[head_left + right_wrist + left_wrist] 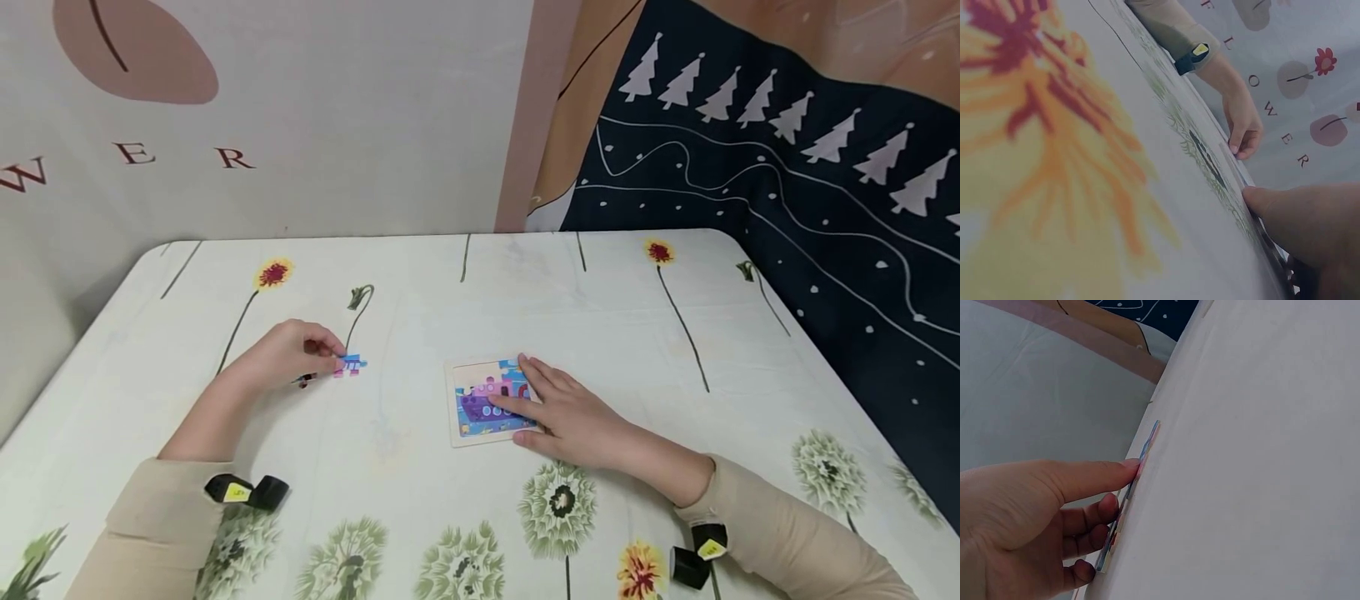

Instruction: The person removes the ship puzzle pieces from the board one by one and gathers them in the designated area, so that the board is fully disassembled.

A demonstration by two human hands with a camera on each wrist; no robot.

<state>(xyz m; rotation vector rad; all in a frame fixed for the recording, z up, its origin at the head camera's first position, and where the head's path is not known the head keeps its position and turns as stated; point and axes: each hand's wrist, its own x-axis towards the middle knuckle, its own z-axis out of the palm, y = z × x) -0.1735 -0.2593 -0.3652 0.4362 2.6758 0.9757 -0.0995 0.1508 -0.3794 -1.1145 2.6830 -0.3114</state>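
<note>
My left hand (288,358) is at the left of the table, thumb and fingertips on a small blue and pink jigsaw puzzle piece (351,365). In the left wrist view, the thumb lies on the thin colourful edge of the puzzle piece (1150,439), with the other fingers curled beside it. More puzzle bits (303,380) show partly under that hand. Right of centre lies a framed jigsaw puzzle (480,412) with a purple and pink ship picture. Over its right side my right hand (577,417) rests with fingers spread, hiding part of the picture.
A white cloth with printed flowers covers the table (420,317). Behind it hangs a pale curtain (360,125) with printed letters. At the right is a dark cloth (750,175) with white trees. Small black devices (247,492) are strapped on both sleeves.
</note>
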